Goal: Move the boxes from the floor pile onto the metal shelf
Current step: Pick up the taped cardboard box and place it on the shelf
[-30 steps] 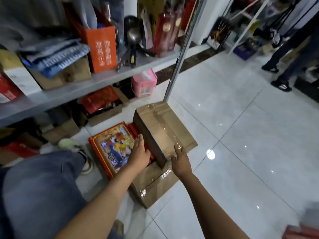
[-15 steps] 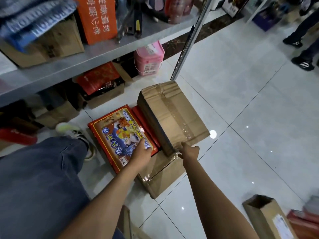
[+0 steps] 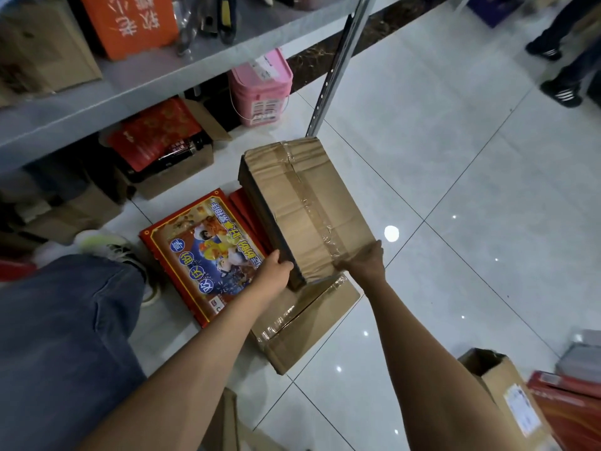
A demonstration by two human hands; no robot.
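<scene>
While crouched over pale glossy floor tiles (image 3: 455,164), seen from above: metal shelf (image 3: 136,83) running across the upper left, with one perforated upright post (image 3: 341,60) standing on the floor just behind the pile. On the shelf board, an orange carton (image 3: 130,24) beside a plain brown one (image 3: 42,50); beneath it, a pink lidded bucket (image 3: 261,89) and an open carton of red packets (image 3: 162,144). Nearer, the floor pile itself: taped cardboard box (image 3: 305,203) raised at its near end, tilted, lying over a second cardboard box (image 3: 302,323) flat on the tiles. Just left of these, a flat red picture box (image 3: 208,252) on the floor, touching the pile. At the lower right corner, another open carton (image 3: 507,395) and red packaging (image 3: 572,405). Left hand (image 3: 276,271) gripping the near left corner of the taped box, fingers curled round its dark side edge. Right hand (image 3: 364,262) holding the near right edge, fingers wrapped under, thumb on top.
</scene>
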